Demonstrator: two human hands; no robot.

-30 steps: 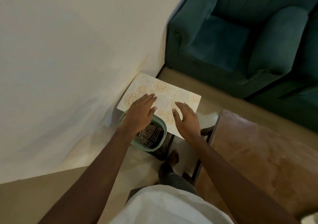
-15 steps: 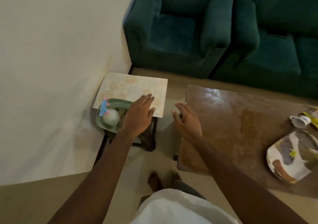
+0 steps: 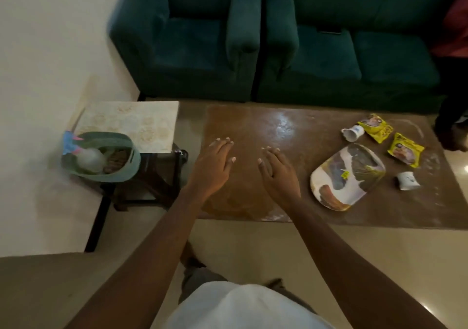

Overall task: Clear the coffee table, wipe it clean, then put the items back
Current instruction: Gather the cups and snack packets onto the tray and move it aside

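The brown coffee table (image 3: 266, 131) fills the middle and right. On its right part lie a patterned plate (image 3: 347, 179), a tipped white mug (image 3: 352, 133), a second small white cup (image 3: 407, 180) and two yellow snack packets (image 3: 376, 127) (image 3: 405, 152). My left hand (image 3: 212, 166) and my right hand (image 3: 277, 174) hover over the table's left end, fingers straight, holding nothing. A cream patterned mat (image 3: 131, 123) lies on the small side table at left. A green basket (image 3: 101, 156) with a spray bottle and cloth sits at its front.
A dark green armchair (image 3: 187, 37) and sofa (image 3: 354, 45) stand behind the tables. A white wall (image 3: 50, 37) runs along the left. A person's leg (image 3: 453, 116) shows at the far right. Pale floor lies between me and the coffee table.
My view and both hands swung right, away from the patterned mat on the side table and over the coffee table's left end. The mat stays where it lay.
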